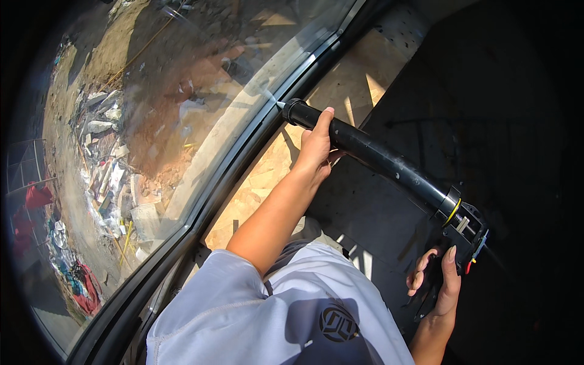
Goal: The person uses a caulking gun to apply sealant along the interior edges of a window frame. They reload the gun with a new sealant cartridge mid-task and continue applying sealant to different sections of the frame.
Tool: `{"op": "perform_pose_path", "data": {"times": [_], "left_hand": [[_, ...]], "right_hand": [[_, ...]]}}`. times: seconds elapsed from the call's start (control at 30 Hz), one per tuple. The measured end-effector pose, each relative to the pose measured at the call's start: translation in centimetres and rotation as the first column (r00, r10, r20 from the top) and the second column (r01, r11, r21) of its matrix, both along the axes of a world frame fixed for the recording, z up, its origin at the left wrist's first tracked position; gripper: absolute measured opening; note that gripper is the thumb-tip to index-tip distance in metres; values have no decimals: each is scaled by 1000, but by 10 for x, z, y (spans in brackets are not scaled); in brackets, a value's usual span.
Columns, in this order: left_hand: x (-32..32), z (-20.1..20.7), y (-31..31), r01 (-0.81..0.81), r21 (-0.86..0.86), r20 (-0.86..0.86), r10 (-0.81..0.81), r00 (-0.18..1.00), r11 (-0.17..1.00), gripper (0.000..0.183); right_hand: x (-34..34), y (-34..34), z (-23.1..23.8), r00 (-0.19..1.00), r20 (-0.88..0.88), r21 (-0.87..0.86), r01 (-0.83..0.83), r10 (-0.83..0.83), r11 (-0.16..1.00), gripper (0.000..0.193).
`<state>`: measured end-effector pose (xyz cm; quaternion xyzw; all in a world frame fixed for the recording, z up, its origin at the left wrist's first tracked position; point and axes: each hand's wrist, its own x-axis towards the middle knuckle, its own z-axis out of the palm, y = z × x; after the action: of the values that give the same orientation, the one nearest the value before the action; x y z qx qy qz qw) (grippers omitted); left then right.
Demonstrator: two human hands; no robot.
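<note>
A long black caulking gun (389,173) lies slantwise across the view, its pale nozzle (280,104) at the inner edge of the window frame (243,143). Whether the tip touches the frame or the glass is hard to tell. My left hand (318,142) grips the barrel near its front end, thumb on top. At the rear end, where a yellow ring and a red-tipped part show, my right hand (435,274) is curled round the dark handle, with the fingers bent and the thumb raised. Shadow hides much of that handle.
A large glass pane (201,79) fills the left side, with rubble (103,128) and dirt on the ground beyond it. Along the inside of the frame runs a sunlit tan sill or ledge (261,188). The floor to the right is in deep shadow.
</note>
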<state>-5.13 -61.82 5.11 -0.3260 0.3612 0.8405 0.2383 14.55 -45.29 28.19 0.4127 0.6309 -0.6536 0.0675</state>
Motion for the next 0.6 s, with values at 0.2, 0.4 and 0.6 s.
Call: {"op": "perform_pose_path", "data": {"times": [0.2, 0.4, 0.6], "left_hand": [[5, -3, -5, -2, -2, 42, 2, 999, 1000, 44], [12, 2, -10, -25, -16, 39, 25, 999, 1000, 47], [16, 4, -15, -31, -1, 48, 31, 998, 1000, 45]], "right_hand": [[4, 0, -1, 999, 10, 2, -36, 36, 999, 55], [5, 1, 2, 997, 33, -40, -66, 68, 997, 58], [5, 0, 6, 996, 41, -53, -81, 83, 995, 59]]}}
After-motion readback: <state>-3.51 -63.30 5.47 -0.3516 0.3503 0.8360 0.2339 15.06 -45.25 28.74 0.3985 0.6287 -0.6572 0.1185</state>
